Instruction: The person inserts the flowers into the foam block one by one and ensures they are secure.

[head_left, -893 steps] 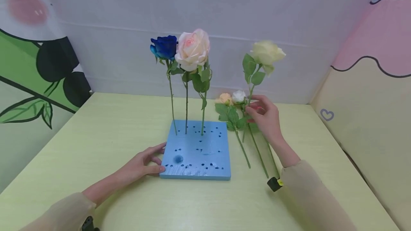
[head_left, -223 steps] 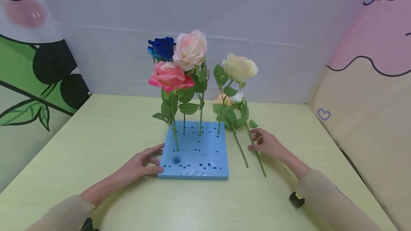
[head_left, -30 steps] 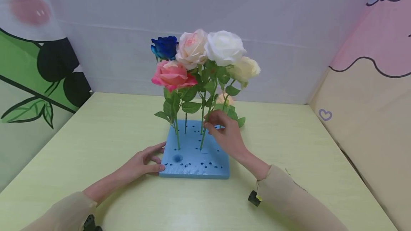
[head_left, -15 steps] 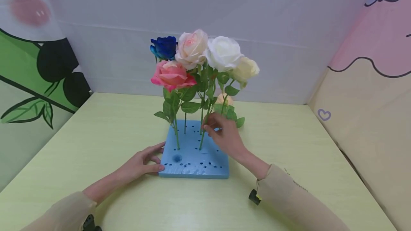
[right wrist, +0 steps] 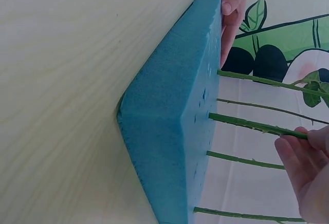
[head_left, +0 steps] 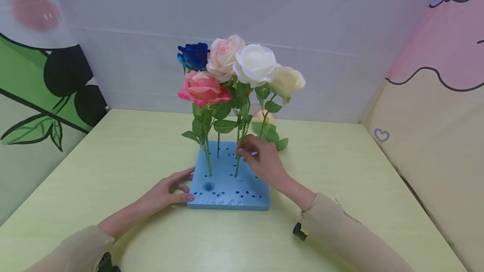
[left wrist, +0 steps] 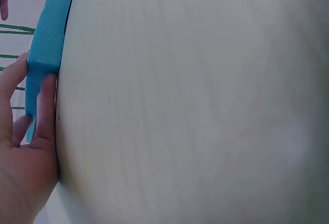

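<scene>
A white rose point(head_left: 257, 65) stands in the blue foam block point(head_left: 249, 184), its stem's foot in a hole in the middle of the top. My right hand point(head_left: 266, 163) pinches that stem point(right wrist: 247, 123) between thumb and fingertips, partway up. At the block's left side my left hand point(head_left: 172, 190) rests its fairly straight fingers and thumb against the edge, near the front corner. A blue rose point(head_left: 193, 56), a pale pink rose point(head_left: 225, 57), a coral-pink rose point(head_left: 204, 89) and a cream rose point(head_left: 288, 81) also stand in the block.
Behind the block, on the pale table point(head_left: 132, 146), lies a peach rose point(head_left: 264, 116) with green leaves point(head_left: 270, 132), partly hidden by my right hand and the stems. Several small holes and one wide dent point(head_left: 209, 186) mark the foam's front half. A pale cloth point(head_left: 143, 66) hangs behind.
Over the last second the white rose has tipped left and its bloom has dropped slightly. Earlier it lay on the table; the coral-pink and cream roses have also joined the block. The left hand keeps its place.
</scene>
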A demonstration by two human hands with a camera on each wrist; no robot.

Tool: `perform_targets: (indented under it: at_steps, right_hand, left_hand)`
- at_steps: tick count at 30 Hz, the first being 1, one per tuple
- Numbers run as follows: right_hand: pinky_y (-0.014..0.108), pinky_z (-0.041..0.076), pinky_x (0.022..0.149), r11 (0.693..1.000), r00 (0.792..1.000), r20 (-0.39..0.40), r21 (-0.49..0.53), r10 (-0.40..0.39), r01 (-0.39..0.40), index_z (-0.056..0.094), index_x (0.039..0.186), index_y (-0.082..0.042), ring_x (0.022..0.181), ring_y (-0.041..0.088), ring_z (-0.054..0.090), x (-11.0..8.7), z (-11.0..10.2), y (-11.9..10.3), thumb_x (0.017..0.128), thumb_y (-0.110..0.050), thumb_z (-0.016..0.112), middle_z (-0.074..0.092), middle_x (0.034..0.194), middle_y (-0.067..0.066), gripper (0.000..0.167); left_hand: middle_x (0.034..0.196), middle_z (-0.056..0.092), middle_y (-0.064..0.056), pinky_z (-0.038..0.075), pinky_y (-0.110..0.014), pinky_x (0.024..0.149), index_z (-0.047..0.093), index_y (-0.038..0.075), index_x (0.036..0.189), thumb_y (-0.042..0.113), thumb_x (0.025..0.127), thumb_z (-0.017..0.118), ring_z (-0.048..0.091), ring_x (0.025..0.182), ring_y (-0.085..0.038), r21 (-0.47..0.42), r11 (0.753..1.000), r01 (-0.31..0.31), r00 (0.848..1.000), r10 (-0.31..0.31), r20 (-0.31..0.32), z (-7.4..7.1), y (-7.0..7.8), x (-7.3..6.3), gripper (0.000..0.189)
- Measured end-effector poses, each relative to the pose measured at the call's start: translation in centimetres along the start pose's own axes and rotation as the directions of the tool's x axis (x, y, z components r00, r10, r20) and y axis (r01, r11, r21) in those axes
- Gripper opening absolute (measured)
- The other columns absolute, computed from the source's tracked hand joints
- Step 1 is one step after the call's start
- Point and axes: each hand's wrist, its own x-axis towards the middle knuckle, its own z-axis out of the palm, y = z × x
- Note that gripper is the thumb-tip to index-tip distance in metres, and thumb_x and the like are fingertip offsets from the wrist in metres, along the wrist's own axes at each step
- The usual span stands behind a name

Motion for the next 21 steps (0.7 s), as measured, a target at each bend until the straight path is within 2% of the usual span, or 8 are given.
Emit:
perform_targets:
  at_steps: [8, 14, 21]
  right_hand:
    - [0.019, 0.057, 0.067, 1.0, 1.0, -0.001, -0.004, -0.006, 0.006, 0.064, 0.094, -0.006, 0.076, 0.021, 0.073, 0.02, 0.03, 0.32, 0.094, -0.001, 0.062, 0.076, 0.089, 0.011, 0.006]
    - [0.018, 0.057, 0.068, 1.0, 0.999, 0.016, -0.009, -0.028, 0.028, 0.064, 0.094, -0.005, 0.075, 0.029, 0.074, 0.14, 0.16, 0.57, 0.094, -0.001, 0.062, 0.076, 0.089, 0.012, 0.005]
    - [0.019, 0.057, 0.068, 1.0, 1.0, 0.023, -0.009, -0.017, 0.017, 0.065, 0.094, -0.006, 0.076, 0.031, 0.073, -0.06, 0.22, 0.69, 0.094, -0.002, 0.062, 0.075, 0.088, 0.011, 0.005]
  left_hand:
    - [0.147, 0.045, -0.018, 0.053, -0.021, 0.083, 0.029, 0.015, 0.156, 0.03, 0.087, 0.076, 0.063, 0.104, -0.017, 0.025, 1.0, -0.007, 1.0, 0.007, -0.008, -0.11, 0.0, 0.17, 0.085]
    - [0.148, 0.044, -0.019, 0.056, -0.022, 0.082, 0.029, 0.014, 0.156, 0.029, 0.087, 0.076, 0.063, 0.103, -0.016, 0.004, 1.0, -0.001, 1.0, 0.001, -0.007, -0.14, -0.08, 0.18, 0.085]
    - [0.148, 0.044, -0.02, 0.056, -0.022, 0.082, 0.029, 0.013, 0.156, 0.028, 0.087, 0.076, 0.063, 0.102, -0.015, 0.0, 1.0, -0.002, 1.0, 0.002, -0.004, -0.02, -0.12, 0.13, 0.086]
